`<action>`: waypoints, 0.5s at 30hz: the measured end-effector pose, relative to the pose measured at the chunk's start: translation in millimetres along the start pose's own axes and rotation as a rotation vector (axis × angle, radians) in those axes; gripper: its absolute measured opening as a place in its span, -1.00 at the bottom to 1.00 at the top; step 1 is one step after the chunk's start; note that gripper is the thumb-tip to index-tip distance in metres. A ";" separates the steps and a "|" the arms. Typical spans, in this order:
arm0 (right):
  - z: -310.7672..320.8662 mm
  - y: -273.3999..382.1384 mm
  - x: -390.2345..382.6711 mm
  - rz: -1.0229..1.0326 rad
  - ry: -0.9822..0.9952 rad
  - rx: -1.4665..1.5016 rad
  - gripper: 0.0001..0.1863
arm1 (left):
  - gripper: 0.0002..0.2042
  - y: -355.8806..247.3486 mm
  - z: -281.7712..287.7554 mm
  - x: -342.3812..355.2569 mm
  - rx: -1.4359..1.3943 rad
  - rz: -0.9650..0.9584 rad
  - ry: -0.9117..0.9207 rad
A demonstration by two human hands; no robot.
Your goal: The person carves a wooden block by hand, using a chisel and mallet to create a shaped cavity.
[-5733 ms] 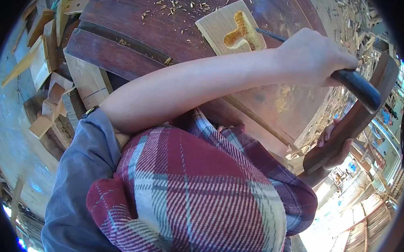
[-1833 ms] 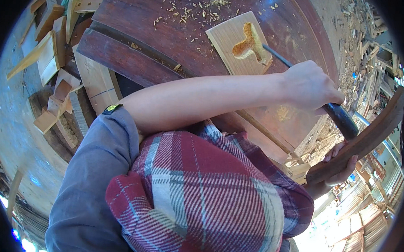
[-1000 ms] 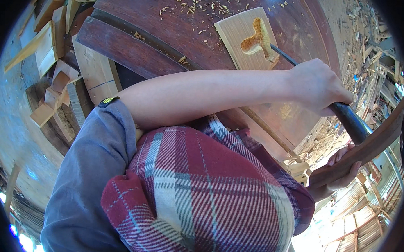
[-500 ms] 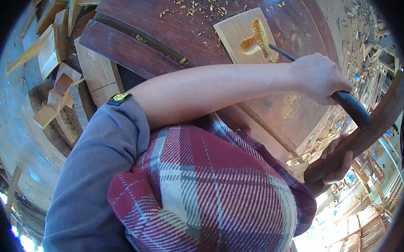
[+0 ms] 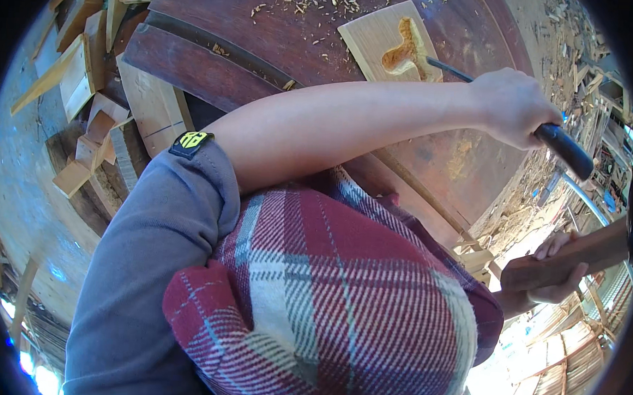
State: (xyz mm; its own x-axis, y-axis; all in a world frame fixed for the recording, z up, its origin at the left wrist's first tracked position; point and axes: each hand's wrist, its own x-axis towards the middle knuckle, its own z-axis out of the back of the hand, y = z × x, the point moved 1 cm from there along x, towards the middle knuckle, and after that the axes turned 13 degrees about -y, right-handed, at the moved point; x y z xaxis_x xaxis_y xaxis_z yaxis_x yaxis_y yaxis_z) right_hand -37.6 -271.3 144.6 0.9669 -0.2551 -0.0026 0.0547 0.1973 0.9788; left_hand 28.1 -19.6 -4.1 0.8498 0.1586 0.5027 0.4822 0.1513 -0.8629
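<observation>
My left hand (image 5: 515, 107) is wrapped round a chisel, whose black handle (image 5: 566, 150) sticks out on the right. Its thin metal blade (image 5: 449, 69) reaches left into a carved hollow (image 5: 405, 49) with a branching outline. That recess is cut into a pale wooden board (image 5: 366, 36) lying on the dark bench. At the right, my right hand (image 5: 557, 271) grips a brown wooden mallet (image 5: 575, 259), held apart from the chisel handle. The far end of the mallet runs into the dark rim of the picture.
Wood chips (image 5: 332, 0) are scattered over the dark red-brown bench (image 5: 323, 46). Offcuts and blocks (image 5: 78, 81) are heaped at the left. A long wooden stick (image 5: 430, 192) lies beside the plaid cloth (image 5: 341, 283) over my torso. Debris covers the ground (image 5: 583, 68) at right.
The mallet has swung away from the end of the chisel handle, to the right. The left hand, chisel and board appear slightly higher in view.
</observation>
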 end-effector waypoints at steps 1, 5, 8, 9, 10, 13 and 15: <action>-2.9 7.7 4.7 -0.140 0.274 0.101 -0.40 | -0.88 2.2 1.7 0.8 0.007 0.001 -0.004; -35.9 -30.6 -3.0 -0.148 0.111 -0.182 -0.46 | -0.88 4.4 -3.1 6.1 0.016 0.046 0.011; -17.3 -3.6 11.5 -0.086 0.219 0.022 -0.42 | -0.89 6.9 3.2 0.9 0.058 0.070 0.020; -14.6 8.0 6.7 -0.054 0.221 0.070 -0.39 | -0.89 4.2 1.1 4.2 0.053 0.044 0.037; -13.2 6.6 -0.3 -0.050 0.206 0.054 -0.39 | -0.89 2.0 -0.4 3.3 0.031 0.043 0.041; -59.4 -24.5 -28.4 -0.127 -0.032 -0.319 -0.40 | -0.89 4.8 -9.2 5.5 0.022 0.048 0.064; -54.5 -40.3 -20.4 -0.155 0.016 -0.301 -0.44 | -0.88 9.5 -4.1 -6.4 0.030 0.085 0.009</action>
State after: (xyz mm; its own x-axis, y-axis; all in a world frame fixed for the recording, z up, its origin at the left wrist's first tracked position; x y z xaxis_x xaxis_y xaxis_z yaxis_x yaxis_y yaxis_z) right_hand -45.9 -222.5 94.0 0.9451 -0.2894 -0.1520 0.2700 0.4290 0.8620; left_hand 28.1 -23.2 -15.7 0.8896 0.1631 0.4267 0.4014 0.1670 -0.9006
